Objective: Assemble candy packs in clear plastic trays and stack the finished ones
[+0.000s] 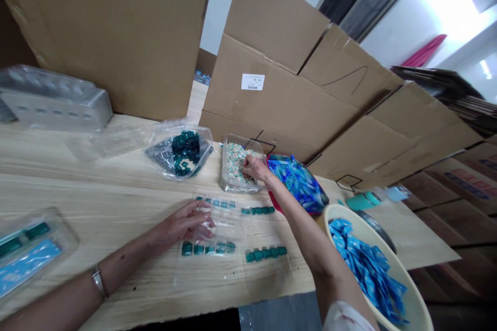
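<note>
My right hand [254, 166] reaches into a clear plastic bin [233, 185] full of small white, teal and orange pieces [235, 158]. Its fingers are curled down among them, and whatever they pinch is hidden. My left hand [190, 225], fingers apart, rests at the left side of a clear plastic tray [227, 230]. Rows of small dark green blocks [209, 249] lie in this tray. Beside it on the right is a second clear tray [266, 274] with similar green blocks [266, 254].
Behind the trays sits an open plastic bag [165, 137] of dark green blocks. A red basin [274, 201] holds blue slips; a cream tub [411, 297] holds blue packets. Clear packaging [68, 235] lies at left, stacked clear trays [58, 106] further back. Cardboard [272, 108] walls the table's rear.
</note>
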A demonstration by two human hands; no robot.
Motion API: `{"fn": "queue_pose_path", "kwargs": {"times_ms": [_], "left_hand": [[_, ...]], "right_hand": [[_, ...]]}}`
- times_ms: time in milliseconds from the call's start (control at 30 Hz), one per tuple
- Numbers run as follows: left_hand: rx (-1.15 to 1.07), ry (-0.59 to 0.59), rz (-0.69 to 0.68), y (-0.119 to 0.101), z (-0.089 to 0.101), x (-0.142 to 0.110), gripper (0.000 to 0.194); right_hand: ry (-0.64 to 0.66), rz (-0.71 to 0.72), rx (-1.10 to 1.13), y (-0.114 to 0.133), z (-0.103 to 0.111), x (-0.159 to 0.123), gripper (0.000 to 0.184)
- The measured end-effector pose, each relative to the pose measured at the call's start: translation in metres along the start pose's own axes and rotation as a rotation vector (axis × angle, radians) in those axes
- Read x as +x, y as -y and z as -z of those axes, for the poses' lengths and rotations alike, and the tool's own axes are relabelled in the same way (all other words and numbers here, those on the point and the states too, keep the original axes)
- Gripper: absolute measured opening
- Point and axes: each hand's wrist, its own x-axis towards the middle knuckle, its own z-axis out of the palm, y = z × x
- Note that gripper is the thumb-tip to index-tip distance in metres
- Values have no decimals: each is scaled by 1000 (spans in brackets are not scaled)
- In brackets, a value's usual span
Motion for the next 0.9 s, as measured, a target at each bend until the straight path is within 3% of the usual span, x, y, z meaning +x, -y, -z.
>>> {"fn": "queue_pose_path", "kwargs": {"times_ms": [400, 667, 900], "left_hand": [[-5, -24, 15, -5, -6, -5, 48], [17, -7, -2, -4, -4, -4, 46], [0, -8, -5, 0, -1, 1, 47]], "right_hand": [[141, -34, 184, 2, 14, -13, 13], [221, -158, 601, 0, 13, -21, 19], [235, -65, 489, -8, 18, -13, 16]]}}
